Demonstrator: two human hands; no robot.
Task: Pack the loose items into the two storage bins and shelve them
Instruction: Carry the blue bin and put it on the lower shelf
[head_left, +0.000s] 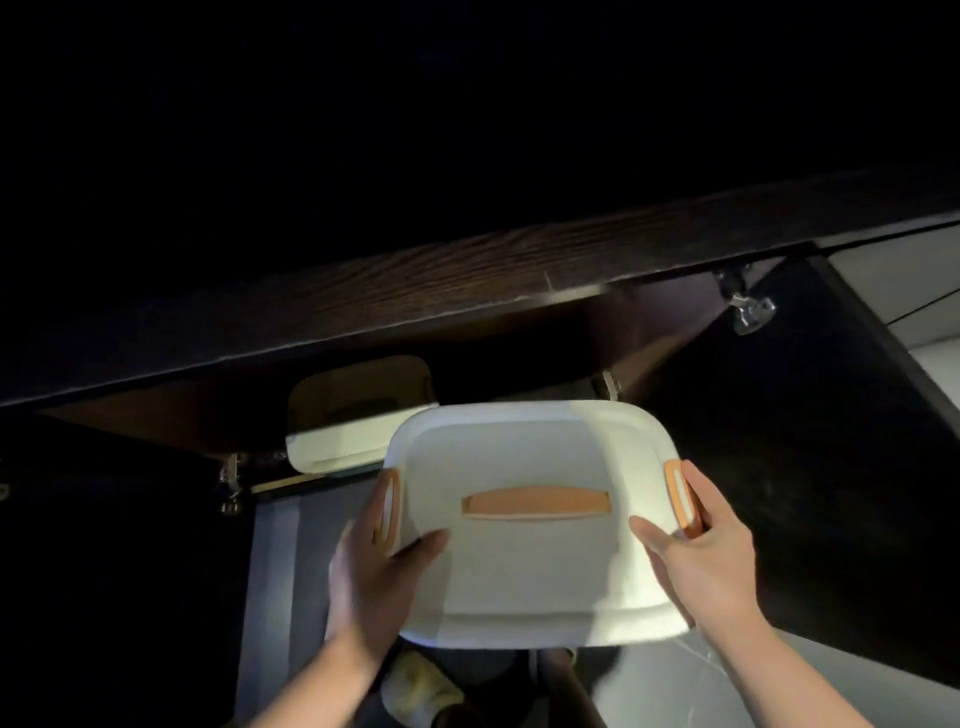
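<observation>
White storage bin (530, 525) with an orange lid handle (535, 504) is held between both hands in front of an open dark-wood cabinet, its far edge at the cabinet opening; the left hand (379, 566) grips the left side at one orange latch (390, 506), thumb on the lid, and the right hand (701, 556) grips the right side at the other orange latch (681, 496), thumb likewise on the lid. Beyond it, a second white bin (337, 447) sits inside the cabinet on the shelf, partly in shadow under the dark wooden top edge (415, 291).
</observation>
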